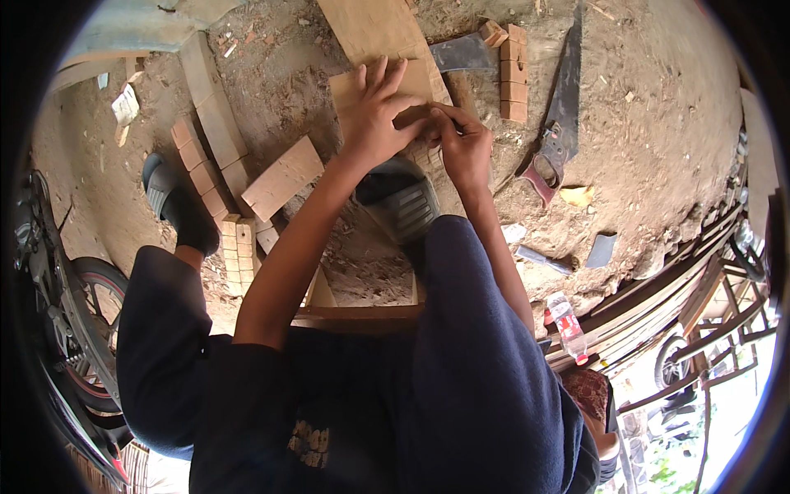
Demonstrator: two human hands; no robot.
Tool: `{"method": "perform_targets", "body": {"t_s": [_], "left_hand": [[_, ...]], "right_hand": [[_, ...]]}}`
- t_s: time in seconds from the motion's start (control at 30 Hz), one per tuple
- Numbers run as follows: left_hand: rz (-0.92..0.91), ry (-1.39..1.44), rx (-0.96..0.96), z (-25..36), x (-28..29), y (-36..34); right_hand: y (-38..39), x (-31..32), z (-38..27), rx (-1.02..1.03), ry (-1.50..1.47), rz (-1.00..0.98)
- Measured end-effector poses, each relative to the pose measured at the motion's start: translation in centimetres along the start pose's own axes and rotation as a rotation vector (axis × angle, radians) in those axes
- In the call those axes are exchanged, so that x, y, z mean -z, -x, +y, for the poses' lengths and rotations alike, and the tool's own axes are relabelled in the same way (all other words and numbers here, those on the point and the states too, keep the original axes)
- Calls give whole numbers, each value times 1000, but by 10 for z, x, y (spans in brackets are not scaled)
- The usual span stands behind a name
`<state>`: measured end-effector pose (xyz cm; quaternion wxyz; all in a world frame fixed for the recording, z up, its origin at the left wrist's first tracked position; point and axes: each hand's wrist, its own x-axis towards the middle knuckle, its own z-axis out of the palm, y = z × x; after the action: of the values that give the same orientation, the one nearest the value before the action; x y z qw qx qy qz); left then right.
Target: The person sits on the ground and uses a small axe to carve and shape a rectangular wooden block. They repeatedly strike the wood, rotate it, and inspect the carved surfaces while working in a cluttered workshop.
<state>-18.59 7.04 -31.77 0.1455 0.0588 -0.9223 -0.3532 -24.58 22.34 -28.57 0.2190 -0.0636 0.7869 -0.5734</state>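
My left hand [380, 123] rests with fingers spread on a short flat piece of wood [341, 92], its thumb reaching toward my right hand. That piece lies across a longer pale board [370, 31] on the ground. My right hand [467, 152] is closed in a pinch at the piece's right edge, its fingertips next to my left thumb. Whatever sits between those fingertips is too small or hidden to make out. Just below my hands, my sandaled foot [403, 206] is on or beside the long board.
Right of the boards lie a dark flat blade [462, 53], a row of small wooden blocks [514, 78] and a handsaw [566, 107]. To the left are a wooden block [284, 177] and more stacked blocks [239, 251]. A plastic bottle [568, 325] and a motorcycle [78, 329] stand farther out.
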Motion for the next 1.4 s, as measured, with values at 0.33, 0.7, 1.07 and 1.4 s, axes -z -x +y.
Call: {"method": "perform_targets", "body": {"t_s": [0.33,0.7,1.07,1.4], "left_hand": [[66,33,2,-2,-5,2],[68,10,-21,1,-8,0],[83,6,2,6,-7,-6],[74,-13,9,2,-9,-5]], "right_hand": [[2,2,-18,-41,40,-41],[-21,33,7,-37,241,237],[-49,31,34,105,563,151],[-58,26,35,54,698,65]]}}
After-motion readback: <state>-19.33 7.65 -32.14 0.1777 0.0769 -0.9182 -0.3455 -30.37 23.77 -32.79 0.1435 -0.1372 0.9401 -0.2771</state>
